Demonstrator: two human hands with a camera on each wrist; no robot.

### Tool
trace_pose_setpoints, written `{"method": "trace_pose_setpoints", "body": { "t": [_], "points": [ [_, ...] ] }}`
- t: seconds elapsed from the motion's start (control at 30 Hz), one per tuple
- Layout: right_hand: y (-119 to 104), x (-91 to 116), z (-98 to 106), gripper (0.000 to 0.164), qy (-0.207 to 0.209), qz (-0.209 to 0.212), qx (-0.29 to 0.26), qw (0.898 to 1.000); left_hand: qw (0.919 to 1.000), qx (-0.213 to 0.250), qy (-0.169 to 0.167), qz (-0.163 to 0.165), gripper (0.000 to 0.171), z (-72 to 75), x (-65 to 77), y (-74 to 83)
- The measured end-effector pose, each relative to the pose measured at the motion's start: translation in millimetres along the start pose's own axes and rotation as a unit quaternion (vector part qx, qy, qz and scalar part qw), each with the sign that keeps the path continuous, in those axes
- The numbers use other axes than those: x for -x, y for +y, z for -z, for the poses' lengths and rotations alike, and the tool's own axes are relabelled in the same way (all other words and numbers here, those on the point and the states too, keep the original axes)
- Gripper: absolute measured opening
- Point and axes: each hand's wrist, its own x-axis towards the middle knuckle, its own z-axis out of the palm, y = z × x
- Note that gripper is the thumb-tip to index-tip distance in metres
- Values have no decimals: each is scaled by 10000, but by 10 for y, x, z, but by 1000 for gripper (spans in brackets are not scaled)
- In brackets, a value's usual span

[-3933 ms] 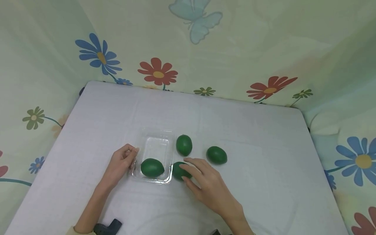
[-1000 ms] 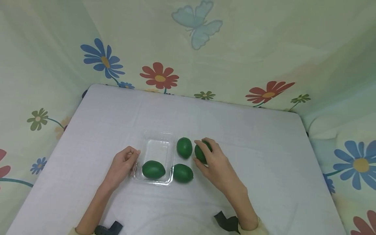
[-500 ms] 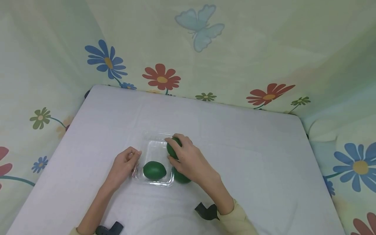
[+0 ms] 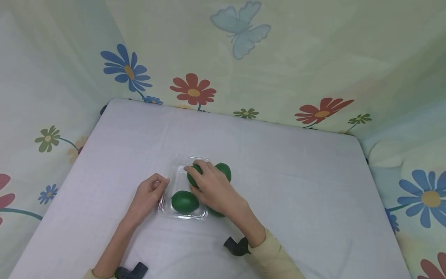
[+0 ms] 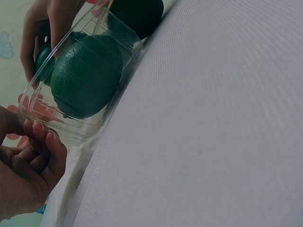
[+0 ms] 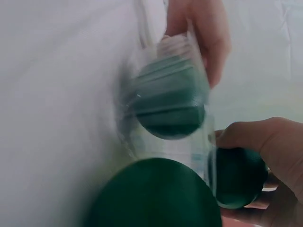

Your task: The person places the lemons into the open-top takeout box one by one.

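Note:
A clear plastic box (image 4: pixel 163 212) stands on the table with one green lime (image 4: pixel 185 201) in its near half. My left hand (image 4: pixel 146 197) pinches the box's left rim between thumb and fingers, as the left wrist view also shows. Over the far right part of the box, my right hand (image 4: pixel 217 190) grips a second lime (image 4: pixel 193 177). In the right wrist view this held lime (image 6: pixel 239 177) is between thumb and fingers, at rim height. Another lime (image 4: pixel 224 170) lies right of the box, partly behind my right hand. One more lime (image 4: pixel 216 212) is mostly hidden under that hand.
A white cloth covers the table (image 4: pixel 296 193). Flower-printed curtains (image 4: pixel 278 69) stand behind it and at both sides. Dark wrist mounts (image 4: pixel 237 246) stick out near both forearms.
My right hand left one lime beside the box, took hold of the rightmost lime and carried it left over the box. My left hand stayed at the box's rim.

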Motion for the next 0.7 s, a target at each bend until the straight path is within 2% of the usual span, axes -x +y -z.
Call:
{"method": "trace_pose_setpoints", "body": {
  "t": [0.7],
  "points": [
    [-3, -122, -212, 48, -484, -111, 45, 9988, 9999, 147, -21, 50, 31, 5, -3, -2]
  ]
}}
